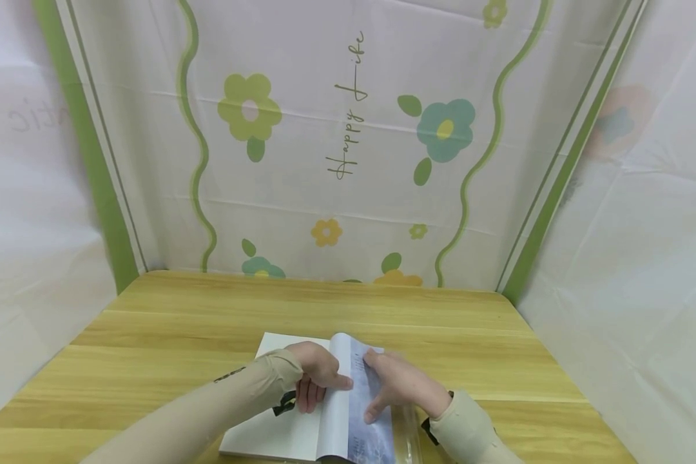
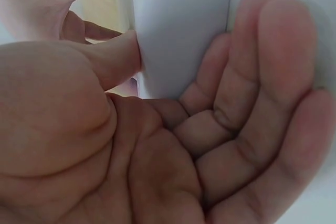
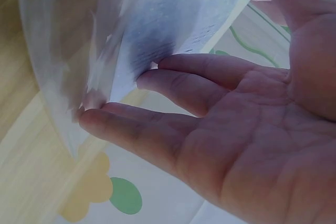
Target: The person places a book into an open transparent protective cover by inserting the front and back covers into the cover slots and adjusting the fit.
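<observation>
An open book [image 1: 278, 428] with a white left side lies at the table's near edge. Its blue printed cover [image 1: 371, 444] spreads to the right of a curled white fold [image 1: 335, 425]. Clear plastic film [image 3: 58, 40] lies along that cover's outer edge. My left hand [image 1: 319, 374] holds the curled fold, thumb against it and fingers bent on the white side. Over the blue cover, my right hand [image 1: 406, 383] has its fingers extended, and in the right wrist view the fingertips [image 3: 92, 119] touch the plastic film.
The wooden table [image 1: 325, 306] extends behind and to both sides of the book. A white flower-patterned curtain [image 1: 301, 193] hangs at its back edge, and further white sheets [image 1: 626, 258] enclose the left and right sides.
</observation>
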Demonstrator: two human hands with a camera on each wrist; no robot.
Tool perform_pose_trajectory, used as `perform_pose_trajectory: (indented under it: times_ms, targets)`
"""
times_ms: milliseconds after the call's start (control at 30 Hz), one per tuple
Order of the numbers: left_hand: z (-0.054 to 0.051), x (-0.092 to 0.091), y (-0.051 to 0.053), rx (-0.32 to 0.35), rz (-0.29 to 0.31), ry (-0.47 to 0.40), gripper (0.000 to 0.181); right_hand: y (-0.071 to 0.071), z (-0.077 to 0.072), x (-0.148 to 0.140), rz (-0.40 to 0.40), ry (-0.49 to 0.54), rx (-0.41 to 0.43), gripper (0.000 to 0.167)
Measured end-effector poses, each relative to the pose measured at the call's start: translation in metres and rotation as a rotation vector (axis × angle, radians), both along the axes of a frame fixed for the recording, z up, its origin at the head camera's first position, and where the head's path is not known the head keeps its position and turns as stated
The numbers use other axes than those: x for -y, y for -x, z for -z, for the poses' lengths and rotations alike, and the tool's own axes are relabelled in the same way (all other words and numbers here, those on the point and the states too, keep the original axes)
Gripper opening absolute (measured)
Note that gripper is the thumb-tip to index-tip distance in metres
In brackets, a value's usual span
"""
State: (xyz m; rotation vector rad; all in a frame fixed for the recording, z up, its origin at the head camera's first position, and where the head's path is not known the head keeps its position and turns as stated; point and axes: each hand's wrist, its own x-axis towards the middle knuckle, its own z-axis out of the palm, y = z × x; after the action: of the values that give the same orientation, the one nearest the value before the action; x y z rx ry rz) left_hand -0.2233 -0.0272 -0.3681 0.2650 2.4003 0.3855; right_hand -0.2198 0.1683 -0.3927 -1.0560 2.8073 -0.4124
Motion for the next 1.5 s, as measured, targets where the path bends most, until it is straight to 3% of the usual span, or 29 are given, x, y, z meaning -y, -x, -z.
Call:
perform_pose_trajectory:
  times_ms: [333,500,600,700,933,1500]
  targets:
    - [0.002,0.002,0.0,-0.01,0.004,-0.01,0.068,0.001,-0.004,-0.001,0.014,-0.019,0.062,0.087]
    - [0.0,0.01,0.005,0.092,0.036,-0.081,0.067,-0.001,-0.004,0.0,0.011,-0.007,0.055,0.089]
    - [-0.001,0.016,0.009,0.177,0.051,-0.137,0.06,-0.002,-0.004,0.001,0.025,0.009,0.075,0.1]
    - [-0.001,0.019,0.011,0.216,0.061,-0.159,0.056,-0.002,-0.004,0.002,0.045,0.023,0.103,0.107]
    - [-0.002,0.017,0.01,0.178,0.067,-0.127,0.057,-0.001,-0.003,0.003,0.049,0.053,0.115,0.094]
    - [-0.001,0.009,0.007,0.133,0.046,-0.07,0.061,-0.002,-0.001,0.002,0.064,0.045,0.106,0.098]
